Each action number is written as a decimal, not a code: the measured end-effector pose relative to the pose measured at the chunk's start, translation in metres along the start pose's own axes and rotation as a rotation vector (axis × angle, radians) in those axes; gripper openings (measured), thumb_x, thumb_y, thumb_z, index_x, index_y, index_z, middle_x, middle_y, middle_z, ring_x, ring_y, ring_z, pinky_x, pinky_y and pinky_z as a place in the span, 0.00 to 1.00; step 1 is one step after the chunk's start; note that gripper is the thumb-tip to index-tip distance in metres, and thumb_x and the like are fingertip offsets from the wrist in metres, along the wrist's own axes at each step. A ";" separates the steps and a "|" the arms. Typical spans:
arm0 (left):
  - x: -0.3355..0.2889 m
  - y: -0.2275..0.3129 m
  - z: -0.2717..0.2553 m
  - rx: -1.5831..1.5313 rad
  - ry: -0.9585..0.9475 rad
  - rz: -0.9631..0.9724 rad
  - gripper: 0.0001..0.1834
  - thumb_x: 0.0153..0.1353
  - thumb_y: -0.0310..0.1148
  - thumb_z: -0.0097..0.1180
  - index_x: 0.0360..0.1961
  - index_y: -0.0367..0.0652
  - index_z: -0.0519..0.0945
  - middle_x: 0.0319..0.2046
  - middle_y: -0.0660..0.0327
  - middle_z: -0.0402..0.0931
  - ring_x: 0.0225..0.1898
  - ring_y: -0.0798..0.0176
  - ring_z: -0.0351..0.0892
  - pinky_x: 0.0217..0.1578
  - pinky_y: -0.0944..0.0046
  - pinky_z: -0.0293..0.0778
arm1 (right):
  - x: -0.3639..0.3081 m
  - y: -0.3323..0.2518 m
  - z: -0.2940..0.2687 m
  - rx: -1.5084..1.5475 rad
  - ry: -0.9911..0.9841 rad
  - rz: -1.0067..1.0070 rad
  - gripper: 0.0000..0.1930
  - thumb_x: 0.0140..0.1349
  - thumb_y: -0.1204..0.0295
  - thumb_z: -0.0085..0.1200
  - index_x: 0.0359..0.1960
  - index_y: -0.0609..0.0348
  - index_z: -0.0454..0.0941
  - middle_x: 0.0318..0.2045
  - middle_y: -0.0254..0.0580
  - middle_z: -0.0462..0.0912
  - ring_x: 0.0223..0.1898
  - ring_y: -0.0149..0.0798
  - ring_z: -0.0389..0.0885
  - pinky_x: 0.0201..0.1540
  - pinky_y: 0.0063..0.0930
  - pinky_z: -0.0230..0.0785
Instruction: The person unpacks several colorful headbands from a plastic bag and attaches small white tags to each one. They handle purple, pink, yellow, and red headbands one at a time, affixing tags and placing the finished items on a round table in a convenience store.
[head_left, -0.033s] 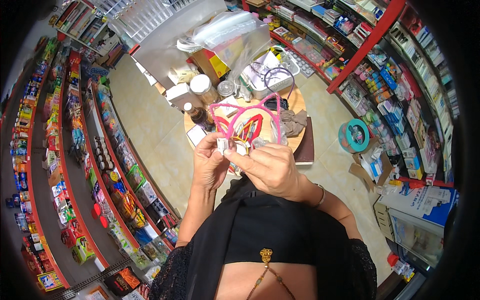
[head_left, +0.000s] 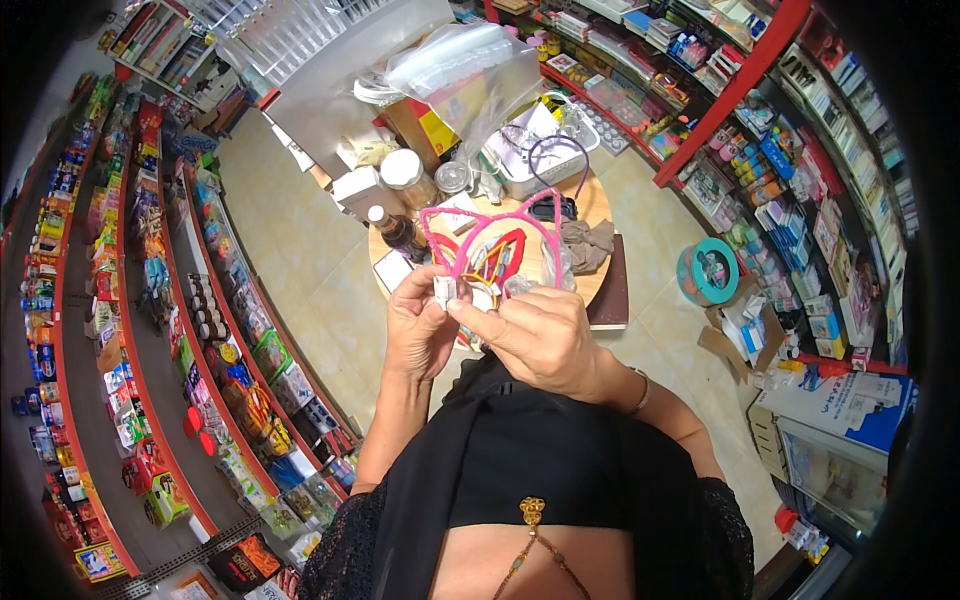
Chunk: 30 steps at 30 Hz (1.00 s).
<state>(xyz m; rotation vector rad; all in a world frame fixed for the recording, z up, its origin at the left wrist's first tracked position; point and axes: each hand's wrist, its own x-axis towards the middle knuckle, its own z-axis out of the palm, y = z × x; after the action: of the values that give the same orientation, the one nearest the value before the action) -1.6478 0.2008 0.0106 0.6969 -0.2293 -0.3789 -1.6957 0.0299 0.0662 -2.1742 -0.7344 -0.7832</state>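
A fuzzy pink cat-ear headband (head_left: 458, 262) stands up in front of me, over the round wooden table. At its left end my left hand (head_left: 420, 318) is closed, thumb and fingers pinching the band and a small white tag (head_left: 445, 290). My right hand (head_left: 545, 340) is closed too. Its forefinger reaches left and presses on the tag's lower edge, while the other fingers are curled. The headband's right end runs down behind my right hand and is hidden there. Red and yellow bands (head_left: 490, 262) show under the headband, beside crumpled clear plastic (head_left: 520, 286).
The round table (head_left: 597, 205) also bears a dark bottle (head_left: 400, 238), a white-lidded jar (head_left: 403, 172), a grey bin (head_left: 545, 170) and a crumpled brown cloth (head_left: 588, 243). Stocked shelves (head_left: 210, 300) curve along the left, more along the right. A teal round tub (head_left: 708, 272) stands on the tiled floor.
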 end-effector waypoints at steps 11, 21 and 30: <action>-0.009 -0.002 -0.002 0.011 0.053 0.024 0.24 0.50 0.31 0.69 0.47 0.37 0.75 0.36 0.58 0.79 0.38 0.64 0.78 0.43 0.67 0.75 | -0.003 -0.001 0.006 -0.019 -0.009 -0.040 0.20 0.45 0.79 0.54 0.44 0.61 0.80 0.17 0.33 0.67 0.18 0.33 0.71 0.21 0.28 0.64; -0.013 -0.003 -0.001 -0.017 0.046 0.029 0.23 0.50 0.30 0.69 0.47 0.37 0.75 0.36 0.58 0.79 0.38 0.64 0.78 0.43 0.67 0.75 | -0.005 -0.003 0.006 -0.021 -0.029 -0.043 0.21 0.46 0.78 0.53 0.46 0.59 0.79 0.16 0.32 0.67 0.17 0.33 0.70 0.21 0.28 0.64; -0.012 -0.003 0.001 -0.011 0.020 0.043 0.23 0.50 0.31 0.69 0.47 0.37 0.75 0.35 0.58 0.78 0.38 0.64 0.77 0.44 0.65 0.74 | -0.006 -0.006 0.003 -0.039 -0.014 -0.043 0.20 0.46 0.78 0.53 0.46 0.59 0.79 0.16 0.32 0.66 0.17 0.33 0.71 0.21 0.27 0.65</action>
<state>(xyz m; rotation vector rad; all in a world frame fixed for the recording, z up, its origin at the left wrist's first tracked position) -1.6601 0.2032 0.0088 0.6831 -0.2230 -0.3322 -1.7029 0.0338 0.0624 -2.2075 -0.7813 -0.8111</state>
